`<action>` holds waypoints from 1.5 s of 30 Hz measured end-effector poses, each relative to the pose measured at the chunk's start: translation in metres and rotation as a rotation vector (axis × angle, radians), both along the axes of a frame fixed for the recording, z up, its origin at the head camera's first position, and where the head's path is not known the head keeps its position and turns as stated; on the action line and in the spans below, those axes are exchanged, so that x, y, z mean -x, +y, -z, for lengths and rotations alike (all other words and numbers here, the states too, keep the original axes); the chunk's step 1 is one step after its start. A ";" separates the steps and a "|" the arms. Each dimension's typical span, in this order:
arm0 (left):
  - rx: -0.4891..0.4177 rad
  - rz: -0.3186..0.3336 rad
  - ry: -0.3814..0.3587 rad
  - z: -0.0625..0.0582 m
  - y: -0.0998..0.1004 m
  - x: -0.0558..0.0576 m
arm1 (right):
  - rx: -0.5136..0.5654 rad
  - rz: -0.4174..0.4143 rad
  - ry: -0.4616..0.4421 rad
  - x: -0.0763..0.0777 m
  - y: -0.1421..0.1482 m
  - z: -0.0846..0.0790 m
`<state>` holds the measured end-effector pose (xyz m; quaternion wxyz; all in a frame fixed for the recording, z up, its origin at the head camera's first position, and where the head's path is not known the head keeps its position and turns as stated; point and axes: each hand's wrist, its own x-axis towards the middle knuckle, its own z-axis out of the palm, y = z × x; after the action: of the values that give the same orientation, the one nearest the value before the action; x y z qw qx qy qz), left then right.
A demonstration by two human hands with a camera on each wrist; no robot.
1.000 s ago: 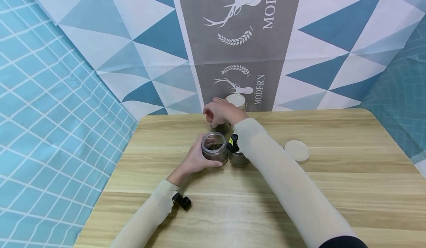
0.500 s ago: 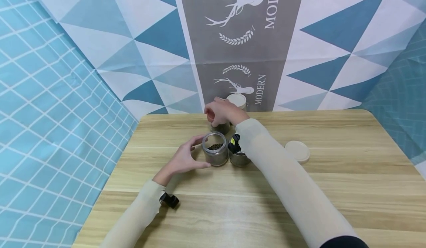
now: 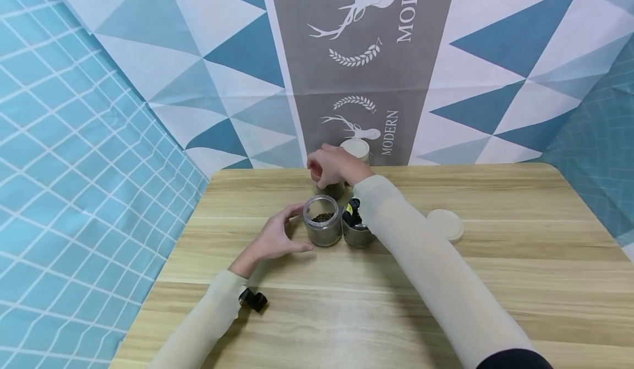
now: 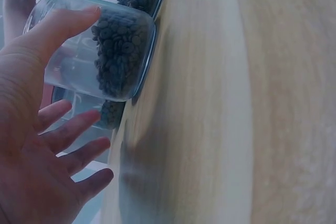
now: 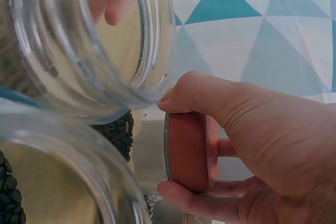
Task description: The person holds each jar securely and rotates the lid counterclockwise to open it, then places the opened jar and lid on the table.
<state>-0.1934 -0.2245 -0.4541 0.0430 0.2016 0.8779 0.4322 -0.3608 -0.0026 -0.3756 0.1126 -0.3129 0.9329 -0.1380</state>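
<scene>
In the head view my left hand (image 3: 274, 237) is spread beside an open clear jar (image 3: 324, 234), thumb and fingers parted around its left side. Dark beans (image 4: 121, 56) cover the bottom of that jar in the left wrist view. A second open jar (image 3: 358, 237) stands directly to its right, partly hidden by my right sleeve and wrist camera. Behind them, my right hand (image 3: 337, 165) grips a reddish lid (image 5: 188, 150) between thumb and fingers, over a third jar (image 3: 334, 190). The right wrist view shows the lid's side, with the open jar rims in front.
A jar with a cream lid (image 3: 355, 149) stands at the back, beyond my right hand. Another cream lid (image 3: 444, 225) lies on the wooden table (image 3: 520, 281) to the right. Patterned cloth (image 3: 238, 83) hangs behind the table's back edge, with blue checked cloth (image 3: 74, 193) on the left.
My left hand has let go of the front jar and drawn back to the left, its fingers spreading. My right hand keeps its grip on the reddish lid.
</scene>
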 end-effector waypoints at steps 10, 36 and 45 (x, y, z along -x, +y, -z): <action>0.027 -0.011 0.010 -0.001 0.001 0.000 | -0.004 -0.002 0.053 -0.018 0.010 -0.031; 0.025 -0.017 0.014 0.002 -0.001 -0.001 | 0.061 -0.007 0.103 -0.049 0.035 -0.094; 0.022 -0.019 0.032 0.002 -0.002 -0.001 | 0.174 -0.013 0.145 -0.055 0.045 -0.091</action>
<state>-0.1923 -0.2261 -0.4557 0.0271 0.1995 0.8851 0.4196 -0.3062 0.0428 -0.2849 0.0182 -0.3365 0.9212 -0.1945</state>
